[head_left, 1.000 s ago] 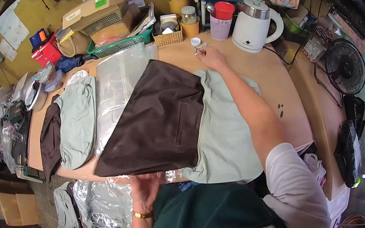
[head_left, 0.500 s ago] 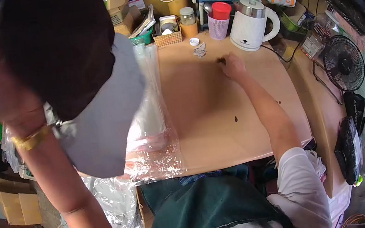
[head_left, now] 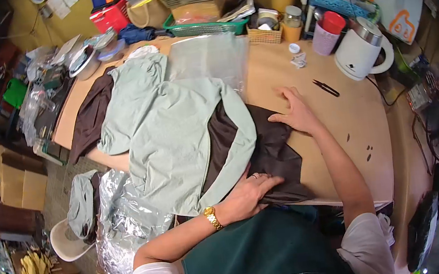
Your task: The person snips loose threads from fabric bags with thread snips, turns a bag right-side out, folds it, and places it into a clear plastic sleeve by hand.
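Both hands are apart: the left hand (head_left: 244, 197) lies on the near edge of the two-toned cloth (head_left: 170, 143), fingers stretched over its dark brown part (head_left: 274, 154), while the right hand (head_left: 297, 113) sits spread at the far edge, and I cannot tell how firmly it touches. The cloth is down on the table (head_left: 341, 137), left of the white kettle (head_left: 359, 55) and nearer the person; half a second ago the left hand had it up in the air. Its long axis runs crosswise with a slight slant, the dark end pointing to the kettle's side, the pale end away. Black snips (head_left: 327, 88) now lie loose between the kettle and the right hand, which earlier pinched something dark. Left of the kettle come a white cap (head_left: 294, 48), then clear plastic sheets (head_left: 209, 55), then, farthest off, another pale cloth (head_left: 134, 98) touching the first.
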`<state>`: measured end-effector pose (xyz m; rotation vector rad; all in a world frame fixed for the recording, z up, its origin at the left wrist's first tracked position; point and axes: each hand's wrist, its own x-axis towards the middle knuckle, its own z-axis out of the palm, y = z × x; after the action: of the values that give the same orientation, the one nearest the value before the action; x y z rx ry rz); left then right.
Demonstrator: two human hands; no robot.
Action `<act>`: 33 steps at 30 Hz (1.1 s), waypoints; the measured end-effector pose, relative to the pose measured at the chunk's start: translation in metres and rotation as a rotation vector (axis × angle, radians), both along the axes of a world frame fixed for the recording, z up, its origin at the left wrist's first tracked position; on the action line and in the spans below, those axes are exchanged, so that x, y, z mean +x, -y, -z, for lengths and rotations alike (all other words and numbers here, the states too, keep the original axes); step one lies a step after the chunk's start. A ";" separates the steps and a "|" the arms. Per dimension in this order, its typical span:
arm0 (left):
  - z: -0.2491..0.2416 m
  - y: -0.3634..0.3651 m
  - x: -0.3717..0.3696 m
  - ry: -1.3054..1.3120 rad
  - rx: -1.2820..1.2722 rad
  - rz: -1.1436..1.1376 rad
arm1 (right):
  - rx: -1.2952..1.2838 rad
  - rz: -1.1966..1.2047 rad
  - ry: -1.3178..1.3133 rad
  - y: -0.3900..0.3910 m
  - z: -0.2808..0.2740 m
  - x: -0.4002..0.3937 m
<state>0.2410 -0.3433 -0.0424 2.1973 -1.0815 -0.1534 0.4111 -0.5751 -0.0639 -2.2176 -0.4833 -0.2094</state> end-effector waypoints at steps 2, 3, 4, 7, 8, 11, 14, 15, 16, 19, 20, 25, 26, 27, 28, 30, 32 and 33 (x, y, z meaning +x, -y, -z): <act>0.005 -0.006 -0.004 0.011 -0.020 0.018 | -0.309 -0.026 -0.139 0.006 0.009 0.010; 0.006 -0.009 -0.004 0.010 0.029 0.088 | -0.267 0.013 -0.049 0.000 0.003 0.006; 0.006 -0.012 -0.004 0.010 0.078 0.159 | -0.268 0.003 -0.050 -0.002 0.000 0.004; -0.005 -0.020 -0.007 -0.079 0.020 0.112 | -0.100 0.131 -0.056 -0.003 -0.010 -0.005; -0.012 -0.022 -0.008 -0.083 0.017 0.103 | 0.025 0.053 -0.281 -0.001 -0.019 -0.021; -0.047 -0.032 -0.006 0.248 -0.129 -0.265 | -0.071 -0.367 -0.216 -0.006 -0.047 -0.085; -0.030 -0.070 0.008 0.182 -0.353 -0.764 | -0.561 -0.207 0.052 -0.022 -0.032 -0.132; -0.034 -0.077 0.015 0.431 -0.168 -0.991 | -0.563 -0.208 0.048 -0.022 -0.023 -0.135; -0.033 -0.086 0.017 0.427 -0.168 -0.990 | -0.432 -0.133 0.001 -0.023 -0.013 -0.137; -0.024 -0.100 0.015 -0.325 0.204 -0.656 | -0.225 -0.011 -0.142 -0.036 -0.014 -0.139; -0.026 -0.094 0.013 -0.687 -0.110 -0.503 | -0.147 0.041 -0.234 -0.042 -0.017 -0.135; -0.048 -0.057 0.008 -1.132 -0.789 -0.205 | 0.977 -0.140 -0.595 -0.070 0.008 -0.120; -0.053 -0.051 0.008 -0.964 -0.684 -0.219 | 0.975 -0.155 -0.600 -0.066 0.004 -0.120; -0.033 -0.043 0.010 -0.485 -0.560 -0.314 | 0.644 -0.256 -0.571 -0.062 -0.016 -0.124; -0.025 -0.038 0.008 -0.321 -0.484 -0.372 | 0.310 -0.348 -0.526 -0.059 -0.041 -0.127; -0.013 -0.031 0.004 -0.160 -0.406 -0.451 | -0.195 -0.212 -0.354 -0.062 -0.087 -0.141; -0.003 -0.021 0.000 -0.037 -0.122 -0.310 | 0.253 -0.198 -0.238 -0.075 -0.100 -0.154; -0.005 -0.012 -0.003 -0.009 -0.138 -0.274 | 0.402 -0.274 -0.223 -0.084 -0.106 -0.160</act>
<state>0.2384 -0.3315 -0.0375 2.1906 -0.7521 0.0322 0.2514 -0.4911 0.0424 -1.7362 -0.5606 0.0811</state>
